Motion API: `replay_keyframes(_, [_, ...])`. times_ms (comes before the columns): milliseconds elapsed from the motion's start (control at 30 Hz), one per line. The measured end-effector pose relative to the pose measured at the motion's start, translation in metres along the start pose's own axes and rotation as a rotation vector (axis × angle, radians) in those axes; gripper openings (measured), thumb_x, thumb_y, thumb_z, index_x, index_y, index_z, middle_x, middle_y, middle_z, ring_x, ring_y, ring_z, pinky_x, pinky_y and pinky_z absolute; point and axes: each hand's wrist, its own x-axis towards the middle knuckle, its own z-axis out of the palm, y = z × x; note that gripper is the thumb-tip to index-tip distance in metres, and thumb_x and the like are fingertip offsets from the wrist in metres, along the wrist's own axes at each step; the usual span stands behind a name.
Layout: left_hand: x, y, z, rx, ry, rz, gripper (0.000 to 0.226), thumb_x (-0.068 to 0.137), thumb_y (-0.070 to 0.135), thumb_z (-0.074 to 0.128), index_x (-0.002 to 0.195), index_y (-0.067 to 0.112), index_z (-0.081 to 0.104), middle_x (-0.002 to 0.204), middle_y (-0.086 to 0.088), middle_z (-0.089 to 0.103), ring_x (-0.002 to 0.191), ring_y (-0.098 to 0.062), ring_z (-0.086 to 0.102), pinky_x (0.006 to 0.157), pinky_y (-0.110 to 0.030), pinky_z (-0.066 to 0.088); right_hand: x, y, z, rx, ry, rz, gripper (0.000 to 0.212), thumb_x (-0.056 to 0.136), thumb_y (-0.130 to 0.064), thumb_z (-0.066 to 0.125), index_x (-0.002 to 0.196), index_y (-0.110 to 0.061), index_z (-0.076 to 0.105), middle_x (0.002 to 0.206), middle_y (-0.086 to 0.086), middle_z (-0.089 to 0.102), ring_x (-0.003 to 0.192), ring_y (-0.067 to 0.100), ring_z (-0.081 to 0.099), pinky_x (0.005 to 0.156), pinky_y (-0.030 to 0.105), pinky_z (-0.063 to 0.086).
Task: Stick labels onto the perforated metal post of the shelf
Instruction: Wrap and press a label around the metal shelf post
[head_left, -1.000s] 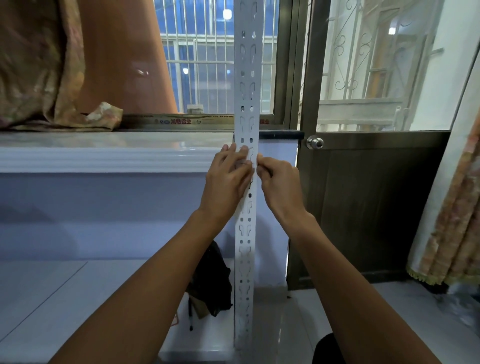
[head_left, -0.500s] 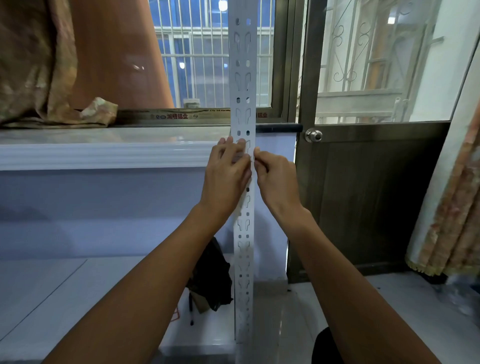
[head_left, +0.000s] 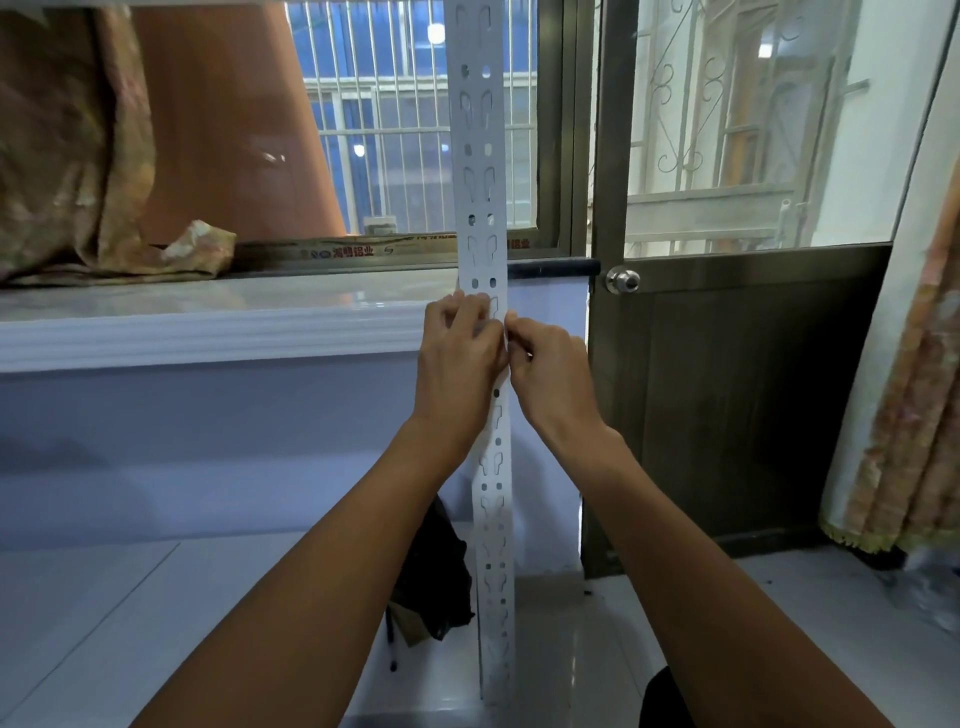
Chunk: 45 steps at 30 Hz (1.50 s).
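A white perforated metal post (head_left: 483, 171) stands upright on the floor in the middle of the view, with rows of round and keyhole slots. Both of my hands are pressed against it at about sill height. My left hand (head_left: 460, 353) lies flat over the post's front with its fingers spread across it. My right hand (head_left: 548, 369) pinches at the post's right edge, fingertips touching the left hand's. A label may be under the fingers, but it is hidden.
A white window sill (head_left: 208, 322) runs left of the post, with crumpled cloth (head_left: 67, 171) on it. A dark door with a round knob (head_left: 622, 280) stands to the right, a patterned curtain (head_left: 914, 395) further right. A black bag (head_left: 434, 577) lies by the post's base.
Both hands have stayed on the post at the same spot, with only small finger shifts. My view has tilted slightly, so the scene sits a little lower in frame.
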Motion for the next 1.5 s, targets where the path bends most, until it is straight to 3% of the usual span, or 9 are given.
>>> replay_keyframes(200, [0.004, -0.005, -0.005, -0.005, 0.051, -0.002, 0.007, 0.08, 0.008, 0.079, 0.081, 0.004, 0.072, 0.102, -0.01, 0.071, 0.087, -0.034, 0.062, 0.069, -0.032, 0.05, 0.002, -0.001, -0.001, -0.012, -0.011, -0.004, 0.021, 0.103, -0.006, 0.051, 0.102, -0.009, 0.071, 0.085, 0.007, 0.073, 0.076, 0.02, 0.068, 0.075, 0.034, 0.058])
replay_keyframes(300, [-0.002, -0.013, -0.006, -0.086, 0.028, 0.017, 0.011, 0.087, 0.015, 0.072, 0.092, 0.005, 0.075, 0.115, -0.009, 0.071, 0.105, -0.036, 0.064, 0.081, -0.036, 0.052, 0.002, 0.002, 0.0, -0.007, -0.006, 0.001, 0.02, 0.101, -0.004, 0.051, 0.102, -0.009, 0.071, 0.085, 0.01, 0.073, 0.077, 0.025, 0.068, 0.074, 0.043, 0.058])
replay_keyframes(400, [-0.006, -0.023, -0.003, -0.109, -0.024, 0.059, 0.021, 0.094, 0.022, 0.063, 0.099, 0.006, 0.076, 0.124, -0.009, 0.069, 0.115, -0.038, 0.062, 0.096, -0.04, 0.049, 0.001, 0.002, -0.001, 0.001, -0.015, -0.002, 0.023, 0.101, -0.003, 0.049, 0.102, -0.01, 0.071, 0.083, 0.007, 0.073, 0.075, 0.023, 0.067, 0.072, 0.038, 0.057])
replay_keyframes(467, [-0.006, -0.028, 0.0, -0.089, -0.039, 0.092, 0.017, 0.093, 0.02, 0.068, 0.101, 0.006, 0.075, 0.126, -0.009, 0.068, 0.116, -0.038, 0.061, 0.101, -0.039, 0.046, 0.001, 0.002, -0.002, -0.002, -0.007, -0.004, 0.022, 0.102, -0.005, 0.05, 0.105, -0.012, 0.071, 0.083, 0.005, 0.073, 0.074, 0.02, 0.068, 0.072, 0.036, 0.057])
replay_keyframes(700, [0.0, -0.03, -0.003, -0.016, -0.035, 0.154, 0.012, 0.088, 0.018, 0.076, 0.094, 0.008, 0.074, 0.121, -0.008, 0.069, 0.107, -0.036, 0.062, 0.083, -0.037, 0.051, 0.0, 0.003, 0.001, -0.006, -0.022, 0.002, 0.018, 0.101, -0.006, 0.053, 0.102, -0.012, 0.07, 0.085, 0.006, 0.073, 0.075, 0.022, 0.068, 0.072, 0.04, 0.059])
replay_keyframes(933, [0.0, -0.017, 0.001, 0.055, 0.033, 0.132, 0.012, 0.084, 0.015, 0.077, 0.081, 0.006, 0.072, 0.111, -0.01, 0.071, 0.099, -0.035, 0.062, 0.074, -0.037, 0.054, -0.001, 0.001, 0.0, -0.023, -0.027, 0.009, 0.017, 0.101, -0.003, 0.052, 0.103, -0.007, 0.068, 0.085, 0.008, 0.072, 0.075, 0.02, 0.068, 0.074, 0.029, 0.057])
replay_keyframes(1300, [-0.001, -0.014, 0.007, 0.046, 0.138, 0.118, 0.012, 0.09, 0.013, 0.072, 0.09, 0.001, 0.071, 0.107, -0.013, 0.072, 0.097, -0.036, 0.066, 0.088, -0.039, 0.056, 0.0, 0.008, 0.004, 0.032, -0.017, -0.012, 0.019, 0.102, -0.009, 0.051, 0.111, -0.01, 0.068, 0.091, 0.006, 0.073, 0.082, 0.02, 0.069, 0.081, 0.039, 0.059])
replay_keyframes(1400, [-0.003, -0.017, 0.004, -0.033, 0.11, 0.097, 0.012, 0.092, 0.013, 0.069, 0.095, 0.002, 0.071, 0.113, -0.011, 0.072, 0.105, -0.032, 0.065, 0.095, -0.034, 0.051, -0.003, 0.007, 0.006, 0.008, 0.042, -0.068, 0.023, 0.102, -0.01, 0.053, 0.122, -0.012, 0.064, 0.111, 0.005, 0.069, 0.096, 0.014, 0.067, 0.09, 0.031, 0.057])
replay_keyframes(1500, [-0.005, -0.035, -0.007, -0.186, 0.031, 0.104, 0.015, 0.097, 0.013, 0.062, 0.104, 0.003, 0.071, 0.123, -0.008, 0.069, 0.113, -0.026, 0.064, 0.098, -0.032, 0.051, -0.009, 0.013, 0.012, -0.094, 0.044, -0.203, 0.032, 0.103, -0.021, 0.054, 0.135, -0.018, 0.056, 0.125, -0.004, 0.057, 0.099, -0.006, 0.057, 0.093, 0.015, 0.051])
